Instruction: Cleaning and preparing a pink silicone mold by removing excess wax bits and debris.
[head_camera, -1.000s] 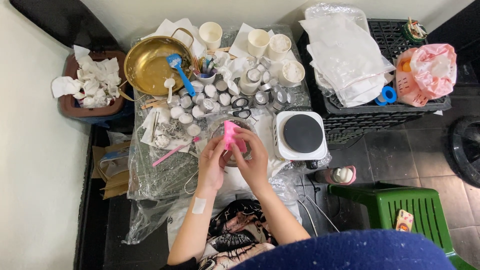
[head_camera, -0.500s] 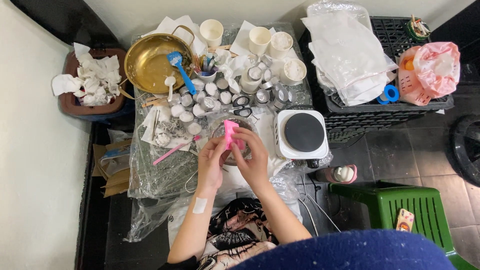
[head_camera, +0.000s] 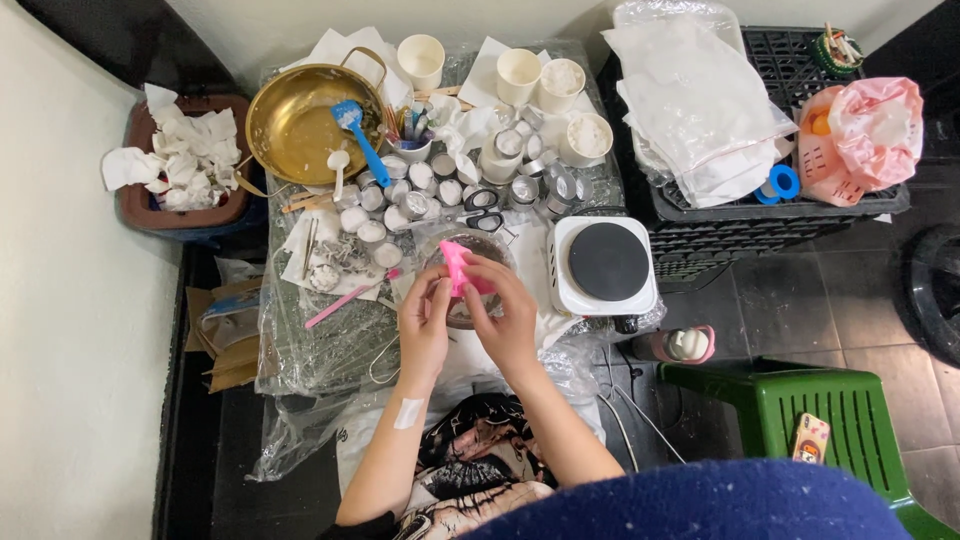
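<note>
Table (head_camera: 330, 350) first, wrapped in crinkled clear plastic and crowded from edge to edge. At its right end sits a white hot plate (head_camera: 603, 265) with a round black top, and beside that a black crate (head_camera: 760, 225) carrying clear plastic bags (head_camera: 690, 100) and a pink bag (head_camera: 870, 125). Far left, a brown bin (head_camera: 180, 215) is full of crumpled white tissue. Up on the table's far side, a brass pan (head_camera: 295, 120) holds a blue scoop (head_camera: 358, 135), with white paper cups (head_camera: 545, 80) lined up to the right. Between them, a cluster of small metal tins (head_camera: 400, 195), some filled white. A green stool (head_camera: 820, 410) stands low right on the tiled floor.

Now the middle: both hands meet over a glass bowl (head_camera: 478, 248). The left hand (head_camera: 425, 325) and right hand (head_camera: 505, 320) close together on a small pink mould (head_camera: 456, 268), fingers pinched on either side of it. The pink piece pokes up just above the fingertips, sitting between the two thumbs, right in front of the bowl's near rim. A pink stick (head_camera: 345, 298) lies on the table just left of the left hand, untouched.
</note>
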